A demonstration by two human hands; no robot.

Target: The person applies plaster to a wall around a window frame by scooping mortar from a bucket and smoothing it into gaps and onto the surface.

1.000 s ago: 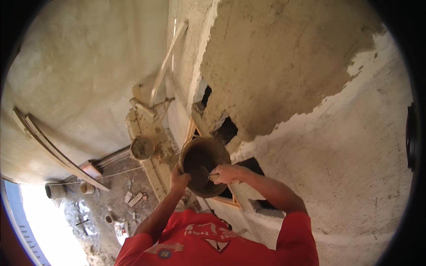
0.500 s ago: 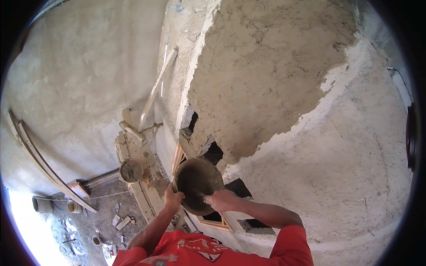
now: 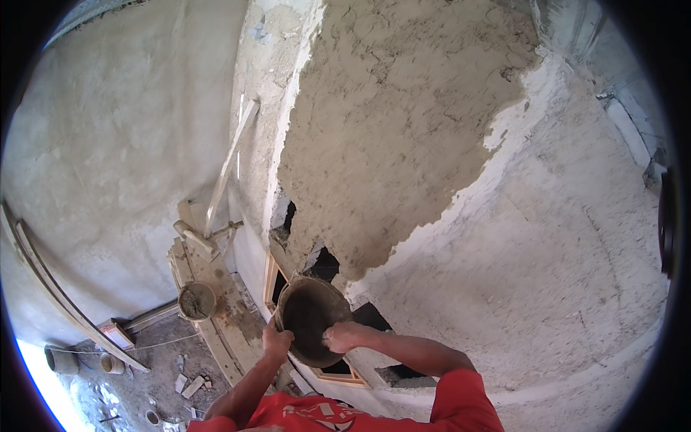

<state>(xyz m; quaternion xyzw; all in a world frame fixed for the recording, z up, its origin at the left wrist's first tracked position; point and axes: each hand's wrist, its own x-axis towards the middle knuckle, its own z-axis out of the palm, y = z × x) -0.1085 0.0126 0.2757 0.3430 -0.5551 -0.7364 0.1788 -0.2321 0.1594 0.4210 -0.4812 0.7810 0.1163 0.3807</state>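
A round, dark mortar bucket [image 3: 314, 285] is tilted toward me, held in front of my chest below the wall. My left hand [image 3: 276, 340] is closed on its left rim, thumb over the edge. My right hand [image 3: 344, 336] is closed over the right side of the bucket's mouth; what its fingers hold is hidden. The bucket's inside is dark, and how much it contains cannot be made out. Above it, a large patch of wet brown plaster [image 3: 403, 129] covers part of the wall, its ragged lower edge meeting paler, dry wall [image 3: 504, 281].
Left of me, a second bucket [image 3: 212, 295] of mortar stands on scaffold planks [image 3: 227, 306]. A board [image 3: 232, 165] leans behind it. Long boards [image 3: 57, 291] rest against the left wall. Dark gaps [image 3: 371, 317] and a wooden window frame [image 3: 272, 277] break the wall. Rubble [image 3: 191, 387] lies below.
The view has shifted, so the wall patch and scaffold sit further left and lower. My hands keep the bucket between them; my right hand stays at its right side.
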